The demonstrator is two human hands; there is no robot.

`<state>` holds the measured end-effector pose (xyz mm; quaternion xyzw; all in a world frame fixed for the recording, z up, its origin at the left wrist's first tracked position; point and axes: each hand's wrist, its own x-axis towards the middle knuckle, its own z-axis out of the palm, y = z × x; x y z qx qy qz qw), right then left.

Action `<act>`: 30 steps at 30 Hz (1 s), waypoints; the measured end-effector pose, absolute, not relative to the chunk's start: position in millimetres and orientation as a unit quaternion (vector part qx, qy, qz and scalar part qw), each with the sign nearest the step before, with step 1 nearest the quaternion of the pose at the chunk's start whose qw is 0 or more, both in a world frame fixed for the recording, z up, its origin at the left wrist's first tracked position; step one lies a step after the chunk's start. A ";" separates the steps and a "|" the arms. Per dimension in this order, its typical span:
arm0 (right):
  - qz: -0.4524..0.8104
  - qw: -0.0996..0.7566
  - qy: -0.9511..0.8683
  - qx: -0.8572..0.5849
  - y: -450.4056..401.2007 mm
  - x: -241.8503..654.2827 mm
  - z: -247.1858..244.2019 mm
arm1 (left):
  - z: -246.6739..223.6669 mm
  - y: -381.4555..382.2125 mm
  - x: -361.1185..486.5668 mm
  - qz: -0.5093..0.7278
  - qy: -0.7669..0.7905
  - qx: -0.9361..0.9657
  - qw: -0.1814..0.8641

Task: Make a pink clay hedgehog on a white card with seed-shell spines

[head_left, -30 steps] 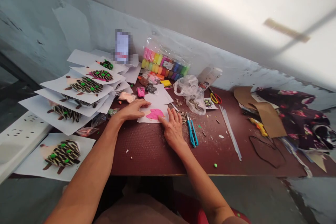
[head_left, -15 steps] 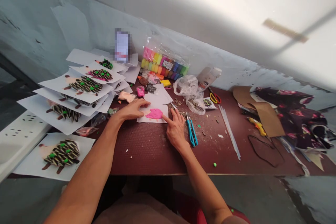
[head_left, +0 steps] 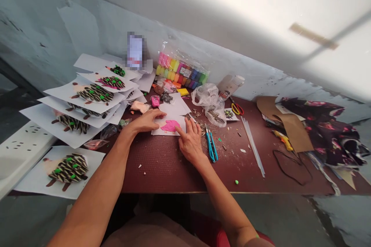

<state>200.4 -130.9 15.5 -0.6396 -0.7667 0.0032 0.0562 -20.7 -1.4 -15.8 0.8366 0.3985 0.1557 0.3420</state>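
Tabletop (head_left: 162, 173): dark red, cluttered, spans the frame.
Stack of hedgehog pictures (head_left: 84, 102), left of frame: visible ones carry seed spines, several with green dots; look done to me. Loose hedgehog picture (head_left: 66, 170), lower left: same, looks complete.
Clay pack (head_left: 182, 70), upper centre, many colours.
Left hand (head_left: 146, 120): at the left edge of the small card, thumb and fingers apart, grip wide, nothing held.
Right hand (head_left: 191, 142): index finger at the right edge of the pink clay, seemingly touching; other fingers spread, grip wide and holding nothing.
Small card (head_left: 155, 132), flat at frame centre between the hands. Blue knife (head_left: 211, 146) lies just right of the right hand.
Pink clay (head_left: 170, 125): flat patch on that card. Judgement: early stage; base down, no spines or dots visible, so both left if it matches the others.
Seeds (head_left: 203, 128): loose heap beside the right hand.
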 end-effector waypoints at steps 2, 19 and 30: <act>0.001 0.065 -0.772 -0.632 -127.3 195.6 16.1 | -15.9 -1.0 -20.8 0.155 0.395 0.838 0.344; 0.007 0.069 -0.794 -0.604 -128.6 190.6 11.8 | -16.8 -0.5 -21.6 0.159 0.391 0.838 0.346; 0.017 0.076 -0.809 -0.583 -123.6 180.8 11.1 | -19.7 0.5 -21.8 0.162 0.387 0.843 0.337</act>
